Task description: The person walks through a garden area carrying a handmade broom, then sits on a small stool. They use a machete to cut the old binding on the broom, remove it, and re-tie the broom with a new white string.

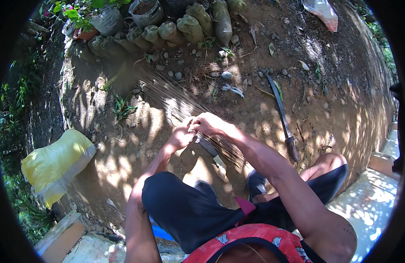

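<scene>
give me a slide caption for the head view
Both hands, left hand and right hand, grip a bundle of thin sticks; long knife lies nearby.

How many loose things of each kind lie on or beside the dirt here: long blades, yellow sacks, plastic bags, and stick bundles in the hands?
Long blade: 1
Yellow sack: 1
Plastic bag: 1
Stick bundle, gripped by the left hand and right hand: 1
Total: 4
</scene>
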